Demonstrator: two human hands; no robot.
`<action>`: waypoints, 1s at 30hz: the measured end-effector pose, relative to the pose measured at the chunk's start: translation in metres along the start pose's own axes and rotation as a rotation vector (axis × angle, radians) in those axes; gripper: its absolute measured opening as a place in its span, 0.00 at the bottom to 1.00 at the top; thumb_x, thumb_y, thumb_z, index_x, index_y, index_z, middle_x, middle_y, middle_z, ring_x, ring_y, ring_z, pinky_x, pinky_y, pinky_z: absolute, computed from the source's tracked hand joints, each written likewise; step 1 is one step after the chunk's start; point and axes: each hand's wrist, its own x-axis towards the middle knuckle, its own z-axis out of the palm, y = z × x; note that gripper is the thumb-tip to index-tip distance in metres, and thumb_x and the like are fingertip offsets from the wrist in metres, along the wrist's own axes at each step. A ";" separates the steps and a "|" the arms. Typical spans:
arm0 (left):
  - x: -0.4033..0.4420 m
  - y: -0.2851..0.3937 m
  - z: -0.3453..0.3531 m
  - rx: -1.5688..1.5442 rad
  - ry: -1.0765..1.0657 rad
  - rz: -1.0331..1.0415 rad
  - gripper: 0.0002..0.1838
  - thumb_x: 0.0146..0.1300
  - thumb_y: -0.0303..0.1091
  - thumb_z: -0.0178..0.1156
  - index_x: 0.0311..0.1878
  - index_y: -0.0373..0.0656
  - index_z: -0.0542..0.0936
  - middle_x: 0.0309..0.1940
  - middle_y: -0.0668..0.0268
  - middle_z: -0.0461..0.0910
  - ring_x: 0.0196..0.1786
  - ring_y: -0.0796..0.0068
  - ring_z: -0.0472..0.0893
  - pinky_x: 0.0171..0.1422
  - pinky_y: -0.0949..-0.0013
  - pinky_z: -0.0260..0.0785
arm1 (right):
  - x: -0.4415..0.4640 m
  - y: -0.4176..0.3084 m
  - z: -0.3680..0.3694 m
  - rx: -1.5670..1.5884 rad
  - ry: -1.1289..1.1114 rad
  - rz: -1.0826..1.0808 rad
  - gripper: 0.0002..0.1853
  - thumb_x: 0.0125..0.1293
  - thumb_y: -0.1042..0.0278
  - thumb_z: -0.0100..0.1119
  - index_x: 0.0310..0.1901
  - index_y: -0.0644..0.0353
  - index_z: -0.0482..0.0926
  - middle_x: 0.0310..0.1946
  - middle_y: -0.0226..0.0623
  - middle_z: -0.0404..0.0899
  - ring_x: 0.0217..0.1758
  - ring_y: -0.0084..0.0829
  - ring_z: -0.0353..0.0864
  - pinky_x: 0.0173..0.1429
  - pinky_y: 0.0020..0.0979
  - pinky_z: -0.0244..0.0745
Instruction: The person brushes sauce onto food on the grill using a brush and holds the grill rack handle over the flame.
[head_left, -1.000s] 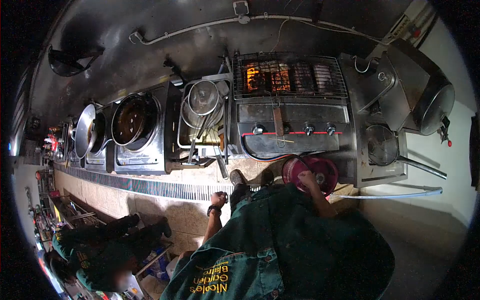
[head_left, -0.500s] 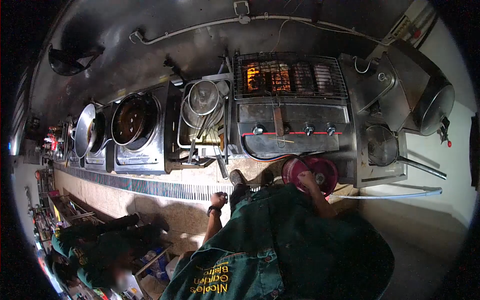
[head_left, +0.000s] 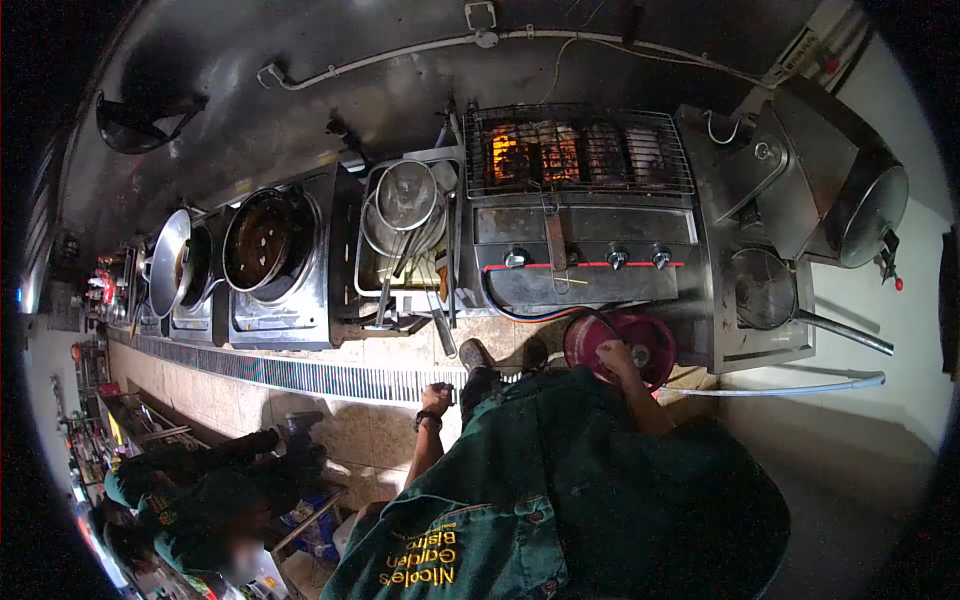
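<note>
My left hand (head_left: pixel 437 399), with a dark band at the wrist, hangs low beside my leg above the floor. Its fingers are curled, and a small dark thing may be in them, too small to make out. My right hand (head_left: pixel 614 356) is over a round magenta gas cylinder (head_left: pixel 582 345) on the floor, which has a metal fitting at its middle. Those fingers are closed too, and whether they hold or touch anything is hidden. Beyond the cylinder stands a gas grill (head_left: pixel 500 232) with knobs, glowing orange on its left part. A wire grill basket's wooden handle (head_left: pixel 556 240) hangs over the grill's front.
Left of the grill are strainers (head_left: pixel 407 195) on a tray and a dark wok (head_left: pixel 262 245) on a burner. A long-handled strainer (head_left: pixel 765 290) lies at the right. A hose (head_left: pixel 790 391) crosses the floor. A co-worker in a green shirt (head_left: pixel 215 500) is at lower left.
The co-worker at lower left has shifted, and a foot now shows farther out over the floor. My hands have hardly moved.
</note>
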 end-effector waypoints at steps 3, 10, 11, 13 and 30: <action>-0.004 0.008 -0.002 0.003 -0.017 -0.031 0.14 0.53 0.40 0.56 0.25 0.37 0.79 0.16 0.61 0.77 0.21 0.72 0.78 0.29 0.68 0.71 | 0.006 0.008 0.003 0.048 -0.025 0.020 0.12 0.50 0.59 0.57 0.30 0.60 0.80 0.19 0.38 0.78 0.23 0.30 0.79 0.30 0.32 0.73; -0.015 0.026 -0.005 -0.095 -0.022 0.018 0.14 0.55 0.38 0.54 0.23 0.36 0.78 0.14 0.63 0.75 0.18 0.75 0.75 0.24 0.71 0.69 | 0.010 0.017 0.006 0.047 0.008 -0.108 0.11 0.51 0.61 0.56 0.30 0.60 0.80 0.18 0.35 0.78 0.21 0.29 0.78 0.28 0.31 0.72; -0.012 0.020 -0.004 -0.104 -0.040 0.024 0.14 0.55 0.38 0.54 0.22 0.36 0.77 0.14 0.63 0.75 0.17 0.75 0.74 0.23 0.71 0.69 | 0.003 0.006 0.001 0.047 0.008 -0.109 0.11 0.51 0.61 0.56 0.30 0.60 0.80 0.18 0.35 0.78 0.21 0.29 0.78 0.28 0.31 0.72; -0.005 0.008 -0.001 -0.130 -0.034 0.027 0.14 0.55 0.38 0.54 0.21 0.36 0.77 0.14 0.63 0.75 0.17 0.75 0.74 0.23 0.70 0.69 | -0.016 -0.029 -0.013 0.079 -0.024 0.174 0.12 0.51 0.60 0.57 0.32 0.60 0.80 0.19 0.35 0.78 0.20 0.28 0.78 0.28 0.31 0.73; -0.016 0.021 -0.003 -0.019 0.000 0.002 0.14 0.53 0.39 0.55 0.25 0.37 0.79 0.15 0.63 0.76 0.20 0.74 0.77 0.27 0.70 0.70 | 0.013 0.020 0.009 -0.050 -0.035 0.085 0.13 0.52 0.59 0.56 0.32 0.60 0.80 0.22 0.41 0.79 0.26 0.34 0.80 0.34 0.34 0.73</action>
